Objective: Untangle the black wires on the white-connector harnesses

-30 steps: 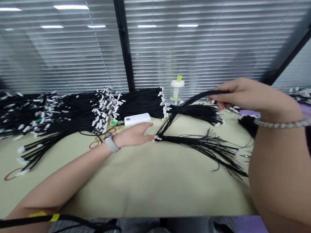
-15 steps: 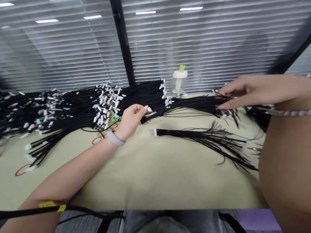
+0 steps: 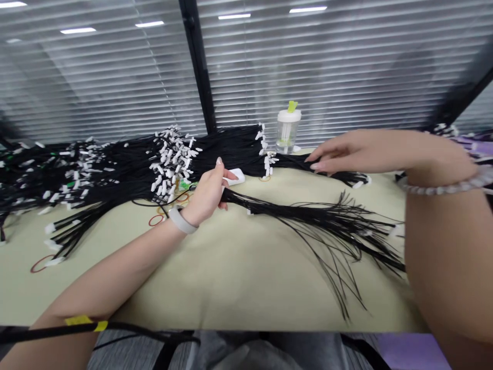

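My left hand [image 3: 208,192] is closed around the left end of a bundle of black wires [image 3: 300,213]. The bundle's loose ends fan out to the right over the table, overlapping another bundle whose small white end [image 3: 250,211] peeks out beneath. Against the left fingers is a smooth white rounded object [image 3: 235,177], partly covered by them; I cannot tell whether it is gripped. Farther back, my right hand [image 3: 346,153] hovers over or touches a second set of black wires [image 3: 290,161], fingers stretched out and thumb apart.
Piles of black cables with white connectors [image 3: 169,164] line the back left, by the window blinds [image 3: 246,67]. A cup with a white lid [image 3: 288,126] stands behind. Rubber bands [image 3: 156,220] lie near my left wrist. A black cable [image 3: 134,329] crosses the front left.
The wire bundle in my left hand has come down toward the table, its right end released by my right hand. My right hand has moved left, and the white object shows more.
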